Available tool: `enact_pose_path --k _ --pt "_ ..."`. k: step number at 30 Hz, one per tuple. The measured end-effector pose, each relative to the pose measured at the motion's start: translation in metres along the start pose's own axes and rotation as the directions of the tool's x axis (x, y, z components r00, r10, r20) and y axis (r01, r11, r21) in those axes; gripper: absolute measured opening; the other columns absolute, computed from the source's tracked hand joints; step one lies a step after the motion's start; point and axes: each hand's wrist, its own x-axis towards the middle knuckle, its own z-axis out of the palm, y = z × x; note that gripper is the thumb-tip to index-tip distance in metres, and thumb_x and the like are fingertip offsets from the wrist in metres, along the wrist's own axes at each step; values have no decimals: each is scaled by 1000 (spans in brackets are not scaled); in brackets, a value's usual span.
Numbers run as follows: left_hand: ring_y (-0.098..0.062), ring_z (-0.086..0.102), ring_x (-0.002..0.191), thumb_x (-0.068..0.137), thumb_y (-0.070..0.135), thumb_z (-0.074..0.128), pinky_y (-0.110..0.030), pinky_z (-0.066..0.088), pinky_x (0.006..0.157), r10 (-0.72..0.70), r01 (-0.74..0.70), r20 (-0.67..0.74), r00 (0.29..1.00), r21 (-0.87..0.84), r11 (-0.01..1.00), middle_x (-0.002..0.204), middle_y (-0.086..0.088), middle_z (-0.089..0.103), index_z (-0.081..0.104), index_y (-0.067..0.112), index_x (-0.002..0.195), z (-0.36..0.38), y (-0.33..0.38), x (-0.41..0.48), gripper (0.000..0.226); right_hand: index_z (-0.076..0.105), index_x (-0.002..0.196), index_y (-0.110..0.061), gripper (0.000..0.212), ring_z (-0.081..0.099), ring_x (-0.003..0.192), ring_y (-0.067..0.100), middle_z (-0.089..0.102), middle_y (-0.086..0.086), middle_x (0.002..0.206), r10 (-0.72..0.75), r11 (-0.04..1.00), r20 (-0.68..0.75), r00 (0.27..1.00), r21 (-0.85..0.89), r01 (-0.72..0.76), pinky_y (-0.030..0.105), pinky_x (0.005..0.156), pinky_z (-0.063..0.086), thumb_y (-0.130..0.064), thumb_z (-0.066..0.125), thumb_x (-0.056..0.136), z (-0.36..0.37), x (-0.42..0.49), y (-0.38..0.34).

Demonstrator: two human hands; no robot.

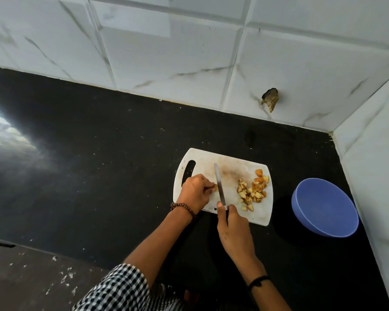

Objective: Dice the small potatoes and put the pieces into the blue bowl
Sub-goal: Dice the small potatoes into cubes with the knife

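A white cutting board point(213, 158) lies on the black counter. My left hand point(194, 191) pinches a small potato piece point(215, 187) against the board's left side. My right hand point(233, 227) grips a knife point(218, 184) whose blade rests on the board right beside that piece. A pile of diced potato point(252, 191) sits on the board's right half, with a few pieces apart from it towards the near edge. The blue bowl point(323, 207) stands to the right of the board, and I see nothing inside it.
White marble-look tiled walls meet in a corner behind and to the right of the bowl. A damaged hole point(270, 98) marks the back wall. The black counter point(99, 153) stretches far left. A dark object point(0, 242) lies at the left edge.
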Motion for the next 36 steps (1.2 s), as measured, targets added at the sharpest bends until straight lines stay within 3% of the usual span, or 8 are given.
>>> enact_pose_path --k 4,10,15,21,28,32,36 --pt "-14 62 96 89 12 65 -18 48 90 39 -40 22 999 8 999 104 -2 67 72 10 108 -3 -3 1 20 52 102 -19 38 60 71 10 60 -4 79 13 993 3 1000 -118 -12 34 66 54 -48 28 106 8 2 -9" --pt "-16 62 95 89 11 63 -25 50 91 73 -74 57 996 13 997 104 -4 66 72 10 107 -6 -8 5 20 49 103 -17 36 64 73 19 62 1 81 96 985 22 995 -144 -92 43 70 57 -45 27 107 14 2 -18" --pt "-16 61 93 89 11 63 -27 51 90 102 -103 81 991 7 995 103 -4 65 73 11 107 -6 -11 7 20 45 109 -18 34 67 85 26 65 6 93 154 940 9 988 -308 -144 48 77 58 -45 25 107 20 4 -33" --pt "-17 63 93 89 9 63 -26 51 90 91 -90 60 994 -9 996 103 -5 66 74 10 104 -2 -15 6 19 44 115 -15 28 65 98 31 61 9 106 249 897 22 968 -382 -222 50 85 56 -39 31 107 24 13 -48" --pt "-17 63 92 87 9 65 -28 52 89 66 -64 53 996 -41 997 101 -4 67 74 9 102 -5 -13 7 17 43 111 -18 34 64 94 26 61 7 105 304 875 50 951 -409 -258 47 85 55 -46 23 107 20 -9 -38" --pt "-15 63 92 88 12 64 -17 46 84 34 -32 44 998 -44 999 100 -3 68 75 9 102 -7 -11 6 17 46 115 -16 39 62 100 30 61 11 110 274 883 43 961 -407 -234 48 86 52 -46 22 107 17 -29 -30" --pt "-12 64 90 87 11 66 -23 52 90 -6 11 52 999 -85 996 98 -3 71 73 6 102 -9 -8 4 17 46 109 -20 35 62 95 23 60 6 104 301 883 59 952 -395 -255 46 86 54 -47 25 107 11 -43 -26"
